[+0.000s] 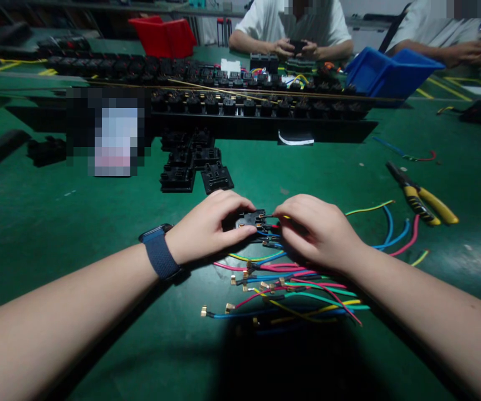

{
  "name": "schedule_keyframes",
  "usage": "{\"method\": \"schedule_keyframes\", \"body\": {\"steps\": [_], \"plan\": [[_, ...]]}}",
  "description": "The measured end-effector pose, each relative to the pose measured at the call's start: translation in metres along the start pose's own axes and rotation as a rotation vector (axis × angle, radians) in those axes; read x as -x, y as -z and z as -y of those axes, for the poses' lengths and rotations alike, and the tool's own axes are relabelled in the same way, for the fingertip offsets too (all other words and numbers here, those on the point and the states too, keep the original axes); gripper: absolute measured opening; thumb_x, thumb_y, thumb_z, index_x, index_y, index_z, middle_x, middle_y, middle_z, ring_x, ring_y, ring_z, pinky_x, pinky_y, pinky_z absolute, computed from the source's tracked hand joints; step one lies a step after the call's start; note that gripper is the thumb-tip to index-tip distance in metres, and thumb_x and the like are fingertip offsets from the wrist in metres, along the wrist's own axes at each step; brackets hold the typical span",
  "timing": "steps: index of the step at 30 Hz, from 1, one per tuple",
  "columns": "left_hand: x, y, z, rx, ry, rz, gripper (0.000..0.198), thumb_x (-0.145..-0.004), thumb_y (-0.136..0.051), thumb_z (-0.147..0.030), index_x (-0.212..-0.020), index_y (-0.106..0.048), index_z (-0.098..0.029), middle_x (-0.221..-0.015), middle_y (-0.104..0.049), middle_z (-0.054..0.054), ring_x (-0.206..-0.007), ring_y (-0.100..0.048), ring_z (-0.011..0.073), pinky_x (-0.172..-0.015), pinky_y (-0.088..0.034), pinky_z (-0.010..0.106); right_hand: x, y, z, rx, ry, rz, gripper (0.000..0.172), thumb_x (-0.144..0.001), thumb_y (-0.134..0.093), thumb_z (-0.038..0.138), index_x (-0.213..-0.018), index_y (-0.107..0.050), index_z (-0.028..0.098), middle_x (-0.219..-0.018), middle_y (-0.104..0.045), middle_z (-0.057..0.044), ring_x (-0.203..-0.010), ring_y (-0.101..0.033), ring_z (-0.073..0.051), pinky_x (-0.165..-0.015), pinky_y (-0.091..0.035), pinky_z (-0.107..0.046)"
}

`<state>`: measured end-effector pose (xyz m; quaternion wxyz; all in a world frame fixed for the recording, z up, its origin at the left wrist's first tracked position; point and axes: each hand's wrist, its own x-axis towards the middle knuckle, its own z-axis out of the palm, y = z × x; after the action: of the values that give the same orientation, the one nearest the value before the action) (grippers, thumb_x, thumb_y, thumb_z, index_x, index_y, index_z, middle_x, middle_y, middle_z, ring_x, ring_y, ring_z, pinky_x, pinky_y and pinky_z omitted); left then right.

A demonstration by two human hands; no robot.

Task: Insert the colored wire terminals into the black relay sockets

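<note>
My left hand (209,225), with a dark blue watch on its wrist, grips a small black connector block (252,219) on the green table. My right hand (313,229) is pinched on a thin wire at the block's right side; the wire's colour is hard to tell. Blue wires run out from under the block. A loose bundle of coloured wires (290,292) with brass terminals lies just below both hands: pink, blue, yellow, green and red.
Several black connector blocks (194,167) lie beyond my hands, before a long black rack (261,106) of more. Yellow-handled pliers (422,195) lie at the right. Red bin (163,36) and blue bin (391,72) stand at the back, where two other people work.
</note>
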<state>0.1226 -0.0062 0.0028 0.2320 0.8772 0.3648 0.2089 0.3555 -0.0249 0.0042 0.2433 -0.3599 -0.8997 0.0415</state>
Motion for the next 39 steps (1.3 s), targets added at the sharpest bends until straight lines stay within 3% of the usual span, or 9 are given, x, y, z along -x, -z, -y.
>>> {"method": "schedule_keyframes", "body": {"steps": [39], "plan": [[0.0, 0.0004, 0.001, -0.007, 0.006, 0.0, 0.037, -0.086, -0.055, -0.047, -0.108, -0.059, -0.018, -0.106, -0.063, 0.006, -0.101, -0.055, 0.0213, -0.09, -0.045, 0.037, 0.0009, 0.0002, -0.002, -0.019, 0.051, 0.064, 0.024, -0.086, -0.05, 0.017, -0.107, -0.062, 0.017, -0.094, -0.065, -0.008, -0.082, -0.059, -0.018, -0.067, -0.047, -0.028]]}}
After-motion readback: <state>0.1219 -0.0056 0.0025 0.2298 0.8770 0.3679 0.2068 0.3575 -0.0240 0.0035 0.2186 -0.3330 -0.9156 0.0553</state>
